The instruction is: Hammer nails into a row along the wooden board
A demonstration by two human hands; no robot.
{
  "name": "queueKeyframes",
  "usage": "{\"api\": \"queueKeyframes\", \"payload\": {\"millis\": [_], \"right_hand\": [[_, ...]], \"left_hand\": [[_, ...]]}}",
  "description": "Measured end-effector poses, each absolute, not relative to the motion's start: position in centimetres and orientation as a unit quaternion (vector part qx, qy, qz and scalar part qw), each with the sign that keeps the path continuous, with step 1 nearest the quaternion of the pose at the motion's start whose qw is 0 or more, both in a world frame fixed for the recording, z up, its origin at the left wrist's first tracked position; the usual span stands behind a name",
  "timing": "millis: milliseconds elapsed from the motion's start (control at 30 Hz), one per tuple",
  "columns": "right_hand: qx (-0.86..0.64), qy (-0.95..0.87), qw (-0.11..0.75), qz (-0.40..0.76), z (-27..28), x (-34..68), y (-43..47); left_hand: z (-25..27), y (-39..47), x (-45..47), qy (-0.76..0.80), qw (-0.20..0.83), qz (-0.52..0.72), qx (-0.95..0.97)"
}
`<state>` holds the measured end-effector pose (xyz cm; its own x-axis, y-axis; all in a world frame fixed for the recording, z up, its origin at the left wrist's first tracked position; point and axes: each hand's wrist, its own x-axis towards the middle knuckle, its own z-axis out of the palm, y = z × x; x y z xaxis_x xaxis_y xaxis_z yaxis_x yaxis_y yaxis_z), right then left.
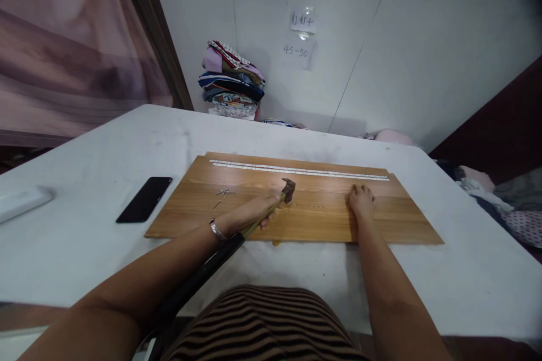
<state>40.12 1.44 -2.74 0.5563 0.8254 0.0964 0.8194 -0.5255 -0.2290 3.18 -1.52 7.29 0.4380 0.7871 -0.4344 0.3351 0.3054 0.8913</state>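
Observation:
My left hand (263, 210) is closed round the yellow-green shaft of a hammer (288, 189), close below its dark head. The hammer's black grip (220, 255) runs back under my left forearm. Its head is just over or on a brown wooden board (330, 223); contact cannot be made out. A row of small dark marks, nail heads or holes (311, 205), runs rightward from the head. My right hand (361, 198) lies on the right part of the board, fingers apart and holding nothing. Several loose nails (225, 192) lie on the board's left part.
Two white marked strips (296, 170) run along the board's far side. A black phone (144, 199) lies left of the board on the white table (84, 180), and a white object (25, 202) is farther left. Folded clothes (232, 79) are stacked beyond the far edge by the wall.

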Motion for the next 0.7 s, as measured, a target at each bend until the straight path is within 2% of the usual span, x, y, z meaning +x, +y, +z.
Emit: {"api": "queueKeyframes", "payload": {"millis": [700], "right_hand": [[-0.875, -0.471, 0.109, 0.017, -2.3, 39.9, 1.4]], "left_hand": [[7.2, -1.1, 3.1, 0.497, 0.631, 0.154, 0.575]]}}
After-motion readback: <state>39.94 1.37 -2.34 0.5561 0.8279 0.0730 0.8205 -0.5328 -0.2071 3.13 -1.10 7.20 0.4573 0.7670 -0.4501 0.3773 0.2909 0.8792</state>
